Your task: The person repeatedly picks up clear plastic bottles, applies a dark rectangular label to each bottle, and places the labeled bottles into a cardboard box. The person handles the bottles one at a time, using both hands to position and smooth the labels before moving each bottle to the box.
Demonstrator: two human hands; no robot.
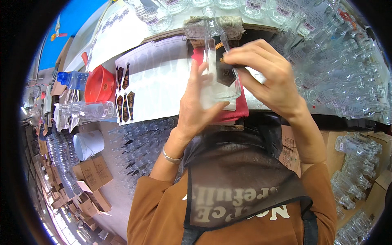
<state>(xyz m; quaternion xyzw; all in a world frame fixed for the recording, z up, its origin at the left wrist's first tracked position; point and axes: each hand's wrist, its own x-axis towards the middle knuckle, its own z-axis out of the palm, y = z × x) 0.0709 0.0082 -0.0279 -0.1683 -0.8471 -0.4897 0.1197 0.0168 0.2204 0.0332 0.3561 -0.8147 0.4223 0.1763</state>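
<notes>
A clear glass bottle (210, 87) lies in front of me, its neck resting on a cloth-wrapped support (195, 27) and its base toward me. On its face is a dark, pointed, tie-shaped label (225, 76) with gold marks. My right hand (265, 69) bends over the bottle's right side, fingertips and thumb pinched at the label's edge. Along the bottle's left side and base, my left hand (196, 100) has its thumb and fingers stretched apart, somewhat blurred; whether it touches the glass is hard to tell. Beneath the bottle is a red cloth (241, 108).
To the left lies a white backing sheet (159, 77) with several dark labels (125, 104). Beyond it are a red plastic container (100, 84), another clear bottle (87, 110) and a white bucket (88, 145). Many glass bottles (339, 77) crowd the right side; cardboard boxes (93, 172) stand lower left.
</notes>
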